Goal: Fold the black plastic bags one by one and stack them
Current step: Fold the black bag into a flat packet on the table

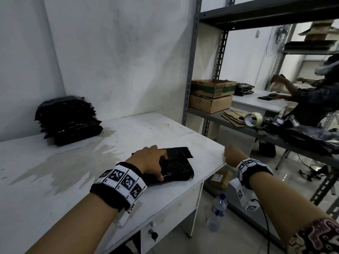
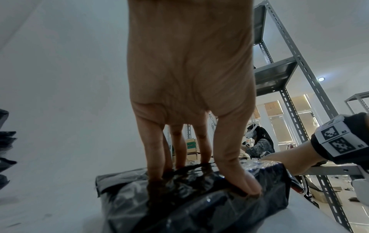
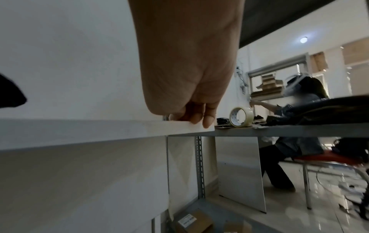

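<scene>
1. Black plastic: one folded bag (image 1: 176, 167) lies flat near the right front of the white table (image 1: 64, 180). A second folded black piece sits partly under it at the far side, corner sticking out toward the back right.
2. Left hand (image 1: 152, 160) sits on top of the folded bag; fingers (image 2: 235, 178) straight, tips pressing into the film, thumb down on the near-right part. Not curled round anything. The left wrist view shows the plastic dimpled under the tips.
3. Right hand (image 1: 233, 155) is at the table's right edge, apart from the bag. Fingers curled, tips resting on the edge lip per the right wrist view (image 3: 191, 100); nothing held.
4. Stack of folded black bags (image 1: 67, 121) stands at the far left of the table against the wall, well apart from both hands.
5. Tabletop has a pale stained patch (image 1: 73, 162) between the stack and the left wrist.
6. Grey metal shelving (image 1: 238, 121) just right of the table: two cardboard boxes (image 1: 211, 96) stacked, a roll of clear tape (image 1: 253, 119), flattened cardboard, loose black plastic (image 1: 308, 138).
7. Floor by the table leg: water bottle (image 1: 218, 211); small carton (image 1: 221, 178) under the shelf.
8. Second person (image 1: 311, 99) is seated at another white table behind the shelving.
</scene>
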`<state>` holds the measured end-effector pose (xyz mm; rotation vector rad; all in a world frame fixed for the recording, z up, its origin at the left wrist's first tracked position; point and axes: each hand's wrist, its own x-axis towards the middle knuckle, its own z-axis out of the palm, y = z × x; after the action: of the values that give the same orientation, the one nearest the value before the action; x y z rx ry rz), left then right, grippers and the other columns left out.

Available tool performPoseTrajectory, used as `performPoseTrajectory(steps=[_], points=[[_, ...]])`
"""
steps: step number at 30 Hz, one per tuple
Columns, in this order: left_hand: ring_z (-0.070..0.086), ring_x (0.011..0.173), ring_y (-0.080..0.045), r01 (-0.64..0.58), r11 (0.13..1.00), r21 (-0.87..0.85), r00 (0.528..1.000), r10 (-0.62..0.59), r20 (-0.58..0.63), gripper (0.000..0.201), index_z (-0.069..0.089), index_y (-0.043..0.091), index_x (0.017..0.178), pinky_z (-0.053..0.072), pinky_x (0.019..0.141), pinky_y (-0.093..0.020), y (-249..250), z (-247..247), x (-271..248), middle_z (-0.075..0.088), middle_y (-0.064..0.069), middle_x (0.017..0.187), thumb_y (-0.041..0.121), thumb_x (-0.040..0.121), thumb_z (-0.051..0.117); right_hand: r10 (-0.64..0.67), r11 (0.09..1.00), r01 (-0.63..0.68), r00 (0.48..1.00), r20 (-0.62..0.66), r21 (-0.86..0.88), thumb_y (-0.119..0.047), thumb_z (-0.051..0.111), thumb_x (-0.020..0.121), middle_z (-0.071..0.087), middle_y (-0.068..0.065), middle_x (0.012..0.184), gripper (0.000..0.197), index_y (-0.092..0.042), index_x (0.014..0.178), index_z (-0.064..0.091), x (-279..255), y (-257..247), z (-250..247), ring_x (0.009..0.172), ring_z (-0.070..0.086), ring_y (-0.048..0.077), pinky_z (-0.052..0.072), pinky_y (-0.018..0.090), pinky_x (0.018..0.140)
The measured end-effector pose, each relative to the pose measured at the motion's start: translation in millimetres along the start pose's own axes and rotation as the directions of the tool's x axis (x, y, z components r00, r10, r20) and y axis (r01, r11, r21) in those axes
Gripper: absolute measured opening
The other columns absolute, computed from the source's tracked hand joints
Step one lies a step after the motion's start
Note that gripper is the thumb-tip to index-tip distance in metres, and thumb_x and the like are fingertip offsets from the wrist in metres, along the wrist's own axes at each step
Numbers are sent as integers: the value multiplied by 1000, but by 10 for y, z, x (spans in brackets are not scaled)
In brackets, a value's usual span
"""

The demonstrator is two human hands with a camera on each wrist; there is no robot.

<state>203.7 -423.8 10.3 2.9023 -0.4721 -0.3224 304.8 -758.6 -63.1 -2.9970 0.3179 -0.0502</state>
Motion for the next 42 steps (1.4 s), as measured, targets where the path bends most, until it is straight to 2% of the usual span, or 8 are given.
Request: performPoseTrajectory(steps=[4, 8, 11, 15, 24, 30, 38, 42], points=[[43, 118, -23, -5, 1000, -1, 1000, 5, 2, 69, 46, 32, 130, 42, 99, -43, -2, 1, -8, 43, 0, 125, 33, 71, 81, -66, 996, 67, 998, -13, 53, -14, 45, 96, 56, 13, 125, 28, -1, 118, 57, -27, 50, -55, 113, 54, 28, 42, 32, 93], [43, 119, -23, 0, 1000, 6, 1000, 0, 5, 69, 45, 31, 131, 42, 99, -42, 6, -5, -12, 43, -1, 126, 33, 71, 81, -47, 989, 48, 999, -8, 139, -16, 65, 88, 71, 8, 100, 10, -11, 91, 73, 6, 112, -268, 85, 65, 19, 48, 24, 76], [43, 118, -23, 0, 1000, 9, 1000, 0, 6, 70, 45, 31, 131, 42, 99, -42, 13, -11, -12, 43, -1, 126, 33, 71, 81, -25, 989, 26, 1000, -11, 146, -18, 76, 80, 74, 8, 82, 12, -6, 83, 77, 19, 131, -312, 73, 69, 18, 58, 29, 76], [43, 119, -23, 3, 1000, 6, 1000, -3, 10, 70, 45, 32, 132, 42, 99, -43, 7, -11, -16, 43, -1, 126, 33, 71, 81, 22, 987, -19, 1000, -13, 161, -19, 80, 74, 73, 9, 80, 15, -5, 80, 76, 21, 102, -313, 73, 70, 21, 60, 35, 77], [43, 120, -23, -1, 1000, -1, 1000, 1, 7, 70, 46, 31, 131, 41, 100, -43, -4, -5, -10, 43, 0, 126, 33, 71, 81, 71, 967, -91, 993, 93, 239, -12, 80, 77, 73, 16, 88, 22, 5, 90, 73, 69, 72, -357, 80, 71, 27, 58, 40, 84], [43, 119, -24, -6, 1000, 5, 1000, 6, 3, 69, 46, 30, 130, 41, 100, -43, 2, -4, -3, 44, -1, 126, 33, 71, 81, -28, 987, 25, 999, 17, 161, -19, 57, 93, 68, 11, 108, 23, -5, 104, 71, -50, 99, -221, 99, 62, 24, 48, 31, 89], [43, 119, -23, -9, 1000, 2, 1000, 9, 1, 70, 45, 31, 132, 40, 100, -44, -3, 1, -12, 43, -1, 127, 33, 71, 81, -57, 993, 56, 998, 12, 104, -12, 37, 101, 56, 17, 127, 34, 1, 125, 57, -152, 50, -125, 118, 52, 29, 39, 30, 96], [42, 119, -23, -7, 1000, -3, 1000, 7, 1, 70, 45, 31, 131, 41, 100, -42, -7, 7, -5, 43, 0, 126, 33, 71, 81, -76, 990, 71, 996, 36, 119, -17, 47, 99, 63, 13, 119, 28, -3, 114, 65, -101, 131, -198, 110, 57, 26, 41, 29, 92]])
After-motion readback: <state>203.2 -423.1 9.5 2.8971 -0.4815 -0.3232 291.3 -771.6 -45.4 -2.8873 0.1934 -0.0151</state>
